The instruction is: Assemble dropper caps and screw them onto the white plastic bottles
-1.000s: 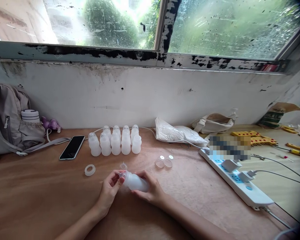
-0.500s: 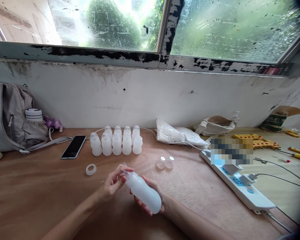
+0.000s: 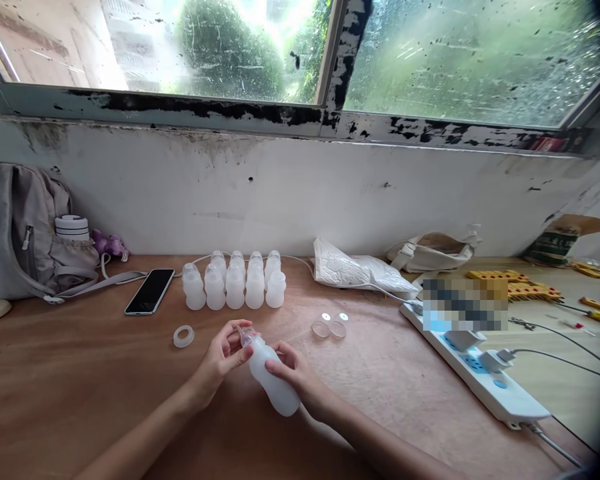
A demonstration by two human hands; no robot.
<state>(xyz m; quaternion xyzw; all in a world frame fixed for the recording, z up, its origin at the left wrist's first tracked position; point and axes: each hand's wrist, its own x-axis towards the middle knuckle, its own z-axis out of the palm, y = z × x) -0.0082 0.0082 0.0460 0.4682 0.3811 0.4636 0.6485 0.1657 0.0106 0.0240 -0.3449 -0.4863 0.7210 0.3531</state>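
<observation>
The left hand (image 3: pixel 225 357) pinches the small clear nipple cap (image 3: pixel 245 335) at the neck of a translucent white plastic bottle (image 3: pixel 271 376), while the right hand (image 3: pixel 300 377) wraps around the bottle's body, holding it tilted just above the brown wooden bench (image 3: pixel 80 387) at lower centre of the frame. A cluster of matching white bottles (image 3: pixel 235 287) stands behind, with a white ring (image 3: pixel 183 336) to the left and a black smartphone (image 3: pixel 150 291) further left.
</observation>
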